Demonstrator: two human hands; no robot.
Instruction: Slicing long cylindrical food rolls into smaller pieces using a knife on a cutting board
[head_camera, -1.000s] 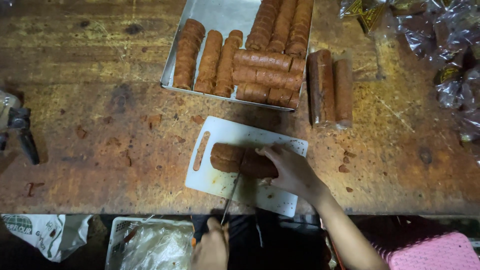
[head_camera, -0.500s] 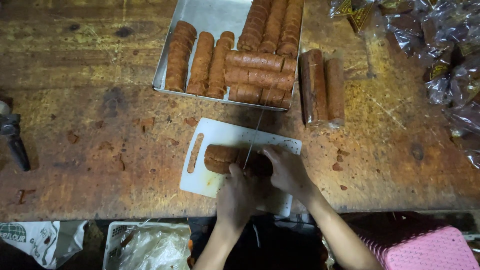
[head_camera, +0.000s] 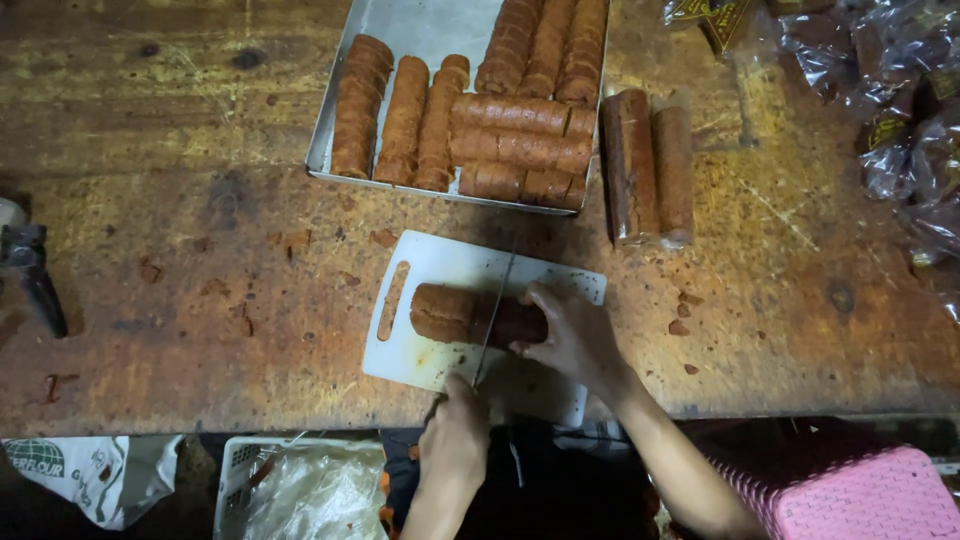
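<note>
The left hand (head_camera: 455, 440) is wrapped around the handle of a knife (head_camera: 493, 320), close to the near edge of the worktop (head_camera: 150, 300); the thin blade runs away from that hand and lies across the roll (head_camera: 470, 315); the right hand (head_camera: 570, 335) is just to the right of the blade, with its fingers (head_camera: 535, 300) pressed down on the right end of the roll; the roll is brown and lies flat on a white board (head_camera: 440, 265), between the two hands and a little past the left one; past both hands sits a metal tray (head_camera: 400, 25) full of more brown rolls; to the right of the tray, well past the right hand, lie two wrapped rolls (head_camera: 648, 165) side by side; shiny bags (head_camera: 900, 110) are far off to the right; below the left hand there is a white basket (head_camera: 265, 480), and by the right arm a pink basket (head_camera: 860, 500); the blade looks very near the right fingers, so a slip could cut them, I think; a hard push might squash the roll or make it turn; the board sticks out near the worktop edge and could slide if pushed.
</note>
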